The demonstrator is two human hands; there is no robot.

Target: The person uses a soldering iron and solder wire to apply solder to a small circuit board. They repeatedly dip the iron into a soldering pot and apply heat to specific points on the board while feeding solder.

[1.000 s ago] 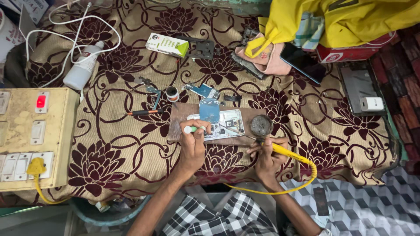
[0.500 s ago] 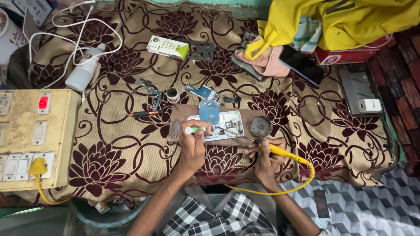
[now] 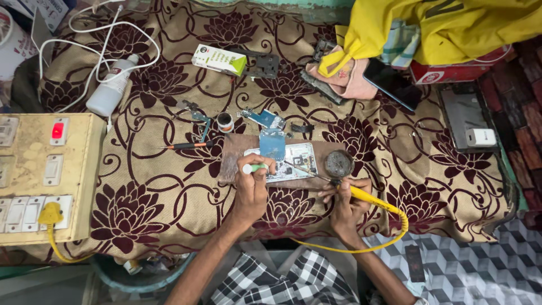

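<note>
An opened phone (image 3: 293, 161) lies on a small brown board (image 3: 231, 158) in the middle of the floral cloth. My left hand (image 3: 252, 189) grips a small green and white tube (image 3: 252, 168) at the phone's left edge. My right hand (image 3: 347, 200) holds a yellow soldering iron (image 3: 370, 200), its thin tip reaching left over the phone. A yellow cord (image 3: 395, 226) loops from the iron toward the cloth's front edge. A round dark tin (image 3: 339, 164) sits just right of the phone. A blue part (image 3: 272, 144) lies on the phone's upper end.
A yellowed switchboard (image 3: 42, 175) with a yellow plug (image 3: 49, 214) stands at the left. A white bottle (image 3: 111, 87), white cable (image 3: 96, 39), green-white box (image 3: 219, 59), tweezers (image 3: 199, 118), screwdriver (image 3: 189, 146), black phone (image 3: 392, 83), yellow bag (image 3: 446, 28) and charger (image 3: 481, 136) surround the work.
The view has shifted slightly. Both hands stay at the phone; the left hand and its tube have edged a little over the phone's left edge.
</note>
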